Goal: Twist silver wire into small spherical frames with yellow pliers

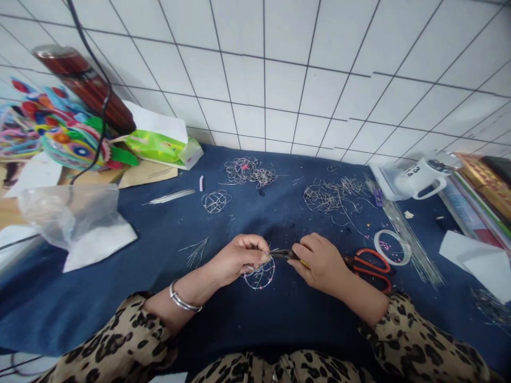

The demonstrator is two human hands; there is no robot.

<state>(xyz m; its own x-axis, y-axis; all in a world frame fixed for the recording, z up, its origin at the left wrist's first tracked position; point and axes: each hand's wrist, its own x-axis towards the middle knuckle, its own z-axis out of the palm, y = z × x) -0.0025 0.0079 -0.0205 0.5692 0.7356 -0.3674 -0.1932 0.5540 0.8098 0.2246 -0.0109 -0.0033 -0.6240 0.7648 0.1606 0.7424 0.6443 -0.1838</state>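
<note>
My left hand [244, 254] pinches the upper edge of a round wire ornament [260, 277], whose ring carries a few small pink beads. Around a pair of pliers [284, 254] my right hand [319, 261] is closed; a bit of yellow handle shows under the fingers. The jaws point left and meet the wire beside my left fingertips. What exactly they grip is too small to tell. To the right of my right hand lie scissors [371, 266] with orange-red handles.
Tangled wire [333, 194] and another wire heap [249, 173] lie farther back, near a finished-looking wire disc [216, 202]. A white ring dish [392, 247] holds pink beads. Straight wires [415, 250], a white mug [429, 173] and a plastic bag [85, 223] flank the blue cloth.
</note>
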